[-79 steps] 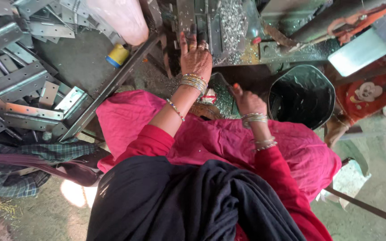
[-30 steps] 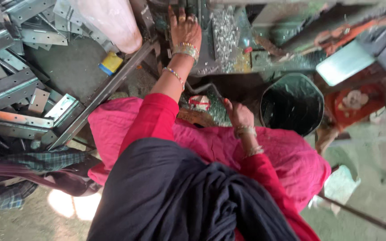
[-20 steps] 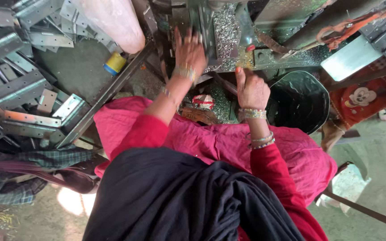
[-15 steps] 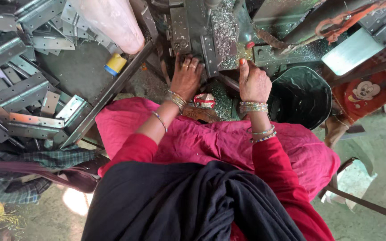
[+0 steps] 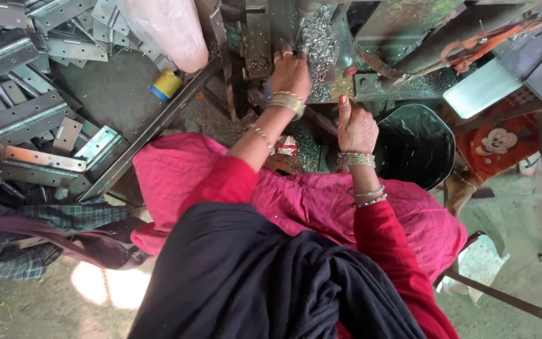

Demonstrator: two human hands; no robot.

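The left hand (image 5: 291,74) lies on the metal press (image 5: 321,50), fingers curled over its shaving-covered bed; what they clamp cannot be told. The right hand (image 5: 356,125) hovers just below it, fingers together, beside a black tub (image 5: 418,147).

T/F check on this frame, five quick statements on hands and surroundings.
1. The left hand rests up on the machine bed, beside the metal shavings. True.
2. The right hand holds the black bucket. False: the black bucket sits just to its right, untouched.
3. Both wrists carry bangles. True.
4. Metal brackets lie piled to the person's right. False: they lie to the left.
5. A blue roll stands by the brackets. False: the roll is yellow with a blue end.
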